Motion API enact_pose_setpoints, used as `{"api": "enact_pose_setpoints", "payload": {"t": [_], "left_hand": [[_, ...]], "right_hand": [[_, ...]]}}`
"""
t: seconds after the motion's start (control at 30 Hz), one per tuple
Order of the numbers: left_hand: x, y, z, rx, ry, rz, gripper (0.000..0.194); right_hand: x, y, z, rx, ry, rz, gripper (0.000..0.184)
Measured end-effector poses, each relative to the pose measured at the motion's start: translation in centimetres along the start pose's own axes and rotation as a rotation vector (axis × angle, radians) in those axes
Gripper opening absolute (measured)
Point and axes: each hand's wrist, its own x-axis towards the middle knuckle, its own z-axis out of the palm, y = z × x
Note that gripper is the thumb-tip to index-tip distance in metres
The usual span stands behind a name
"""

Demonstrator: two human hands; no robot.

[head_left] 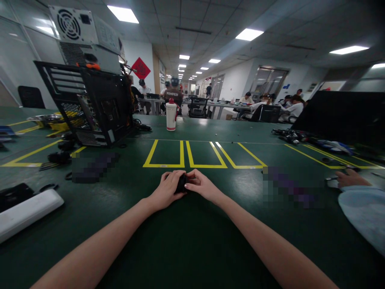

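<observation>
A small black object [181, 184] is between my two hands, low over the green table [192, 241]. Its kind cannot be made out, since fingers cover much of it. My left hand [169, 187] wraps its fingers over the left side and top. From the right, my right hand [201, 185] pinches it with thumb and fingers. Just beyond the hands, yellow tape outlines [164, 165] mark the tabletop.
An open black computer case [105, 104] with power supply units [75, 26] on top stands at left. A white cup [171, 116] is behind the tape. At far left lies a white bar [30, 212]. Another person's hand [350, 178] is at right, near a dark monitor [345, 116].
</observation>
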Motion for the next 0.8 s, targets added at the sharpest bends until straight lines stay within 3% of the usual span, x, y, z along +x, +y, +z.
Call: {"api": "enact_pose_setpoints", "payload": {"t": [0.13,0.33,0.43,0.8], "left_hand": [[0.0,-0.1,0.1,-0.003,0.001,-0.006,0.059],[0.0,0.1,-0.1,-0.004,-0.003,-0.001,0.059],[0.0,0.2,-0.1,0.008,0.004,-0.003,0.058],[0.0,0.2,-0.2,-0.003,-0.009,0.0,0.057]], "right_hand": [[-0.4,-0.5,0.1,-0.004,-0.014,0.011,0.034],[0.0,0.1,0.3,-0.002,0.035,-0.044,0.021],[0.4,0.6,0.3,-0.002,0.069,-0.037,0.025],[0.0,0.3,-0.1,0.027,-0.016,-0.003,0.036]]}}
